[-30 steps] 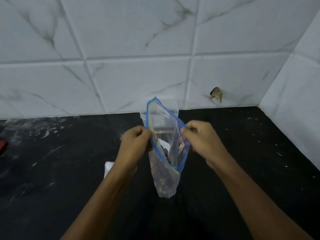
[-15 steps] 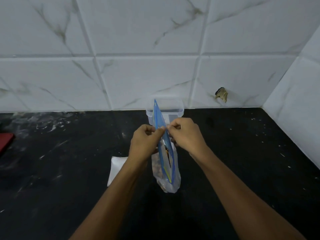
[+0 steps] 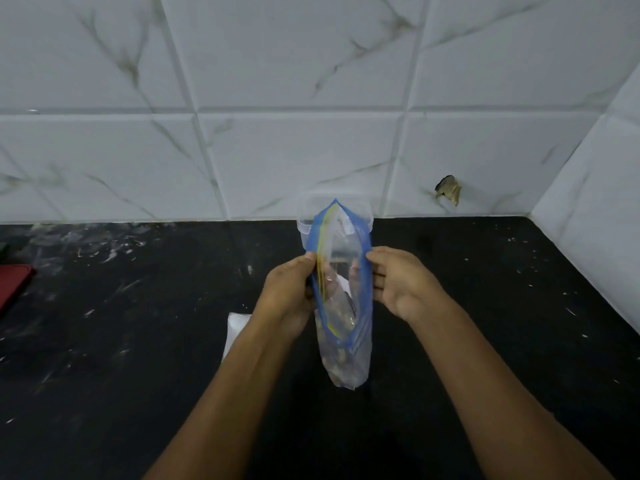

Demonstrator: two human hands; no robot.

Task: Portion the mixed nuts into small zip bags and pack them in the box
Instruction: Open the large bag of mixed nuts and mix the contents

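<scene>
A person's left hand (image 3: 289, 292) and right hand (image 3: 403, 282) are each pinching, grip clamped, one lip of a clear blue-rimmed zip bag (image 3: 341, 306) of mixed nuts, holding it above the black tabletop (image 3: 138, 341), mouth spread; sealing likely comes next, pressing both lips together.

zip bag (image 3: 341, 296) covers most of the clear container (image 3: 302, 226) behind it, only its rim shows. Nuts (image 3: 341, 355) in bag bottom too blurred to tell kinds. White item (image 3: 236, 325) mid-frame mostly hidden by left forearm. Red object (image 3: 14, 284) cut off at left edge.
</scene>
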